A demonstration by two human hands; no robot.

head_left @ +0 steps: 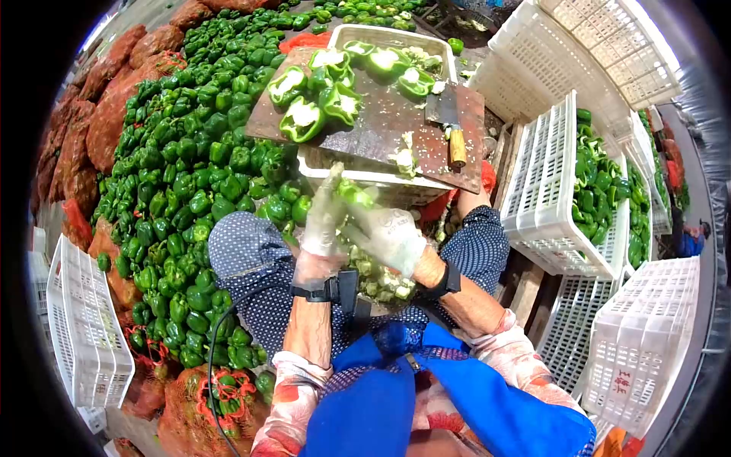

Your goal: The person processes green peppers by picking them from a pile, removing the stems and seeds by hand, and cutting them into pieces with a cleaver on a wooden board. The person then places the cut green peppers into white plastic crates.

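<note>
Between my two gloved hands, over my lap, is a light green bell pepper (355,195), partly hidden by the fingers and blurred. My left hand (326,217) closes on its left side with fingers pointing up. From the right, my right hand (392,234) presses against it, its fingertips smeared by motion. Just beyond lies a brown cutting board (373,145) across a white crate (381,180). On the board are several cut pepper halves (301,118), a loose seed core (406,156) and a cleaver (455,145) with a wooden handle. Pale pepper cores (384,286) lie below my hands.
A large heap of green peppers (183,175) spreads along the left, with red mesh sacks (122,114) behind it. At right, a white crate (537,190) holds cut peppers (598,183), among other stacked crates (640,343). Another white crate (87,327) stands at far left.
</note>
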